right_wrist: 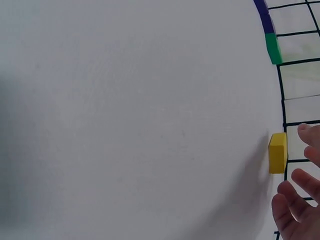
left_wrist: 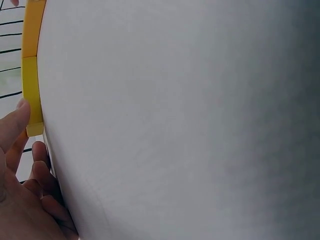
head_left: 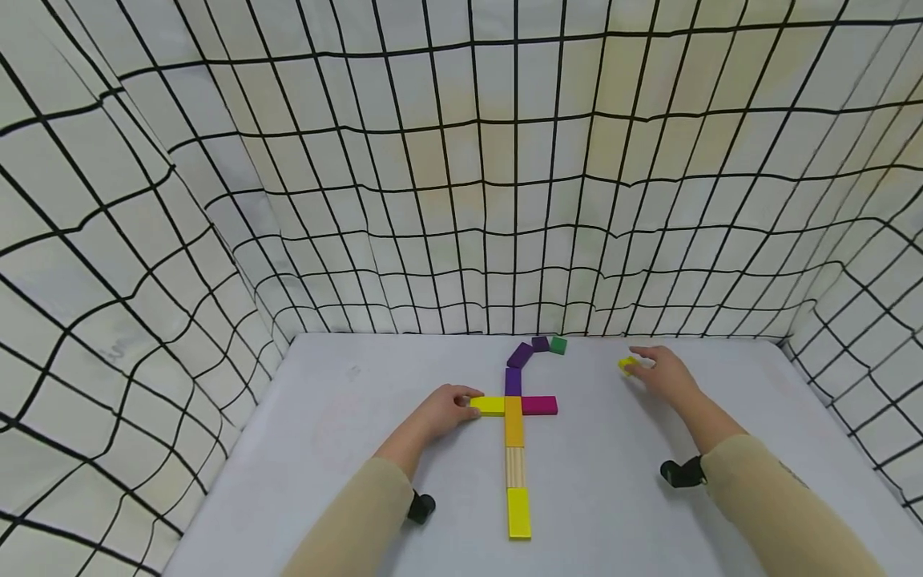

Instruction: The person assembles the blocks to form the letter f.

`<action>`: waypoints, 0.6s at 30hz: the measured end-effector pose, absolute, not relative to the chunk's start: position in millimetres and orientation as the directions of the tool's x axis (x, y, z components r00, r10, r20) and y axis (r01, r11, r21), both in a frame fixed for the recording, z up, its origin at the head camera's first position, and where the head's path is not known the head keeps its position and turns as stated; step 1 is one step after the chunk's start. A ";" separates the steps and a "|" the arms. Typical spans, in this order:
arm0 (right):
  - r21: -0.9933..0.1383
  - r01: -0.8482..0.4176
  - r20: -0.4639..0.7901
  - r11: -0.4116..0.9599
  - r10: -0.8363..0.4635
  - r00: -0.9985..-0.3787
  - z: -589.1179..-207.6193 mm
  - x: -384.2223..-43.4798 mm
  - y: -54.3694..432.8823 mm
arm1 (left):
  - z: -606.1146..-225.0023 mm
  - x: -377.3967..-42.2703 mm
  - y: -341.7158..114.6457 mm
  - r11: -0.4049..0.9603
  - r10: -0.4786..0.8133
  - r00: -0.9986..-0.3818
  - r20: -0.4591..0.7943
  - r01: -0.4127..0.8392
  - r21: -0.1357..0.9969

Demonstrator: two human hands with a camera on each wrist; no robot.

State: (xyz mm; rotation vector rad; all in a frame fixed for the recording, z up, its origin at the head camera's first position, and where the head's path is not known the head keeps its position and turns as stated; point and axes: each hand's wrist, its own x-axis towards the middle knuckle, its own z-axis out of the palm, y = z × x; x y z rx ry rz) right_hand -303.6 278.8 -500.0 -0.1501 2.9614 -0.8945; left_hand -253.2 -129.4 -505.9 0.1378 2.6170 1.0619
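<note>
A long yellow block (head_left: 490,406) forms the left arm of a cross of blocks, and my left hand (head_left: 449,407) pinches its outer end between thumb and fingers. In the left wrist view the thumb (left_wrist: 19,117) lies along that block's face. Over at the right, my right hand (head_left: 663,375) is at a small yellow block (head_left: 626,365), its fingers spread. The right wrist view has this small block (right_wrist: 278,153) close before the fingertips, not gripped.
An orange block (head_left: 513,421), a striped wooden piece (head_left: 515,467) and a yellow block (head_left: 519,513) run down the middle. Purple blocks (head_left: 520,355) curve up to a green one (head_left: 558,345); a magenta block (head_left: 539,405) points right. Black netting (head_left: 476,188) over white walls surrounds the white table (head_left: 346,449).
</note>
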 end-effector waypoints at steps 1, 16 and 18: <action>-0.549 -0.070 -0.028 0.833 -0.102 -0.994 -501.4 -304.3 279.3 | -506.5 -253.5 -129.4 0.721 0.205 -0.947 -0.249 -0.026 0.692; -0.561 0.049 -0.100 0.826 -0.009 -0.995 -517.6 -305.6 276.4 | -509.1 -253.0 -127.6 0.717 0.188 -0.949 -0.254 -0.044 0.695; -0.566 0.049 -0.099 0.823 -0.009 -0.995 -518.7 -305.7 276.4 | -509.4 -253.6 -128.3 0.720 0.186 -0.949 -0.254 -0.044 0.692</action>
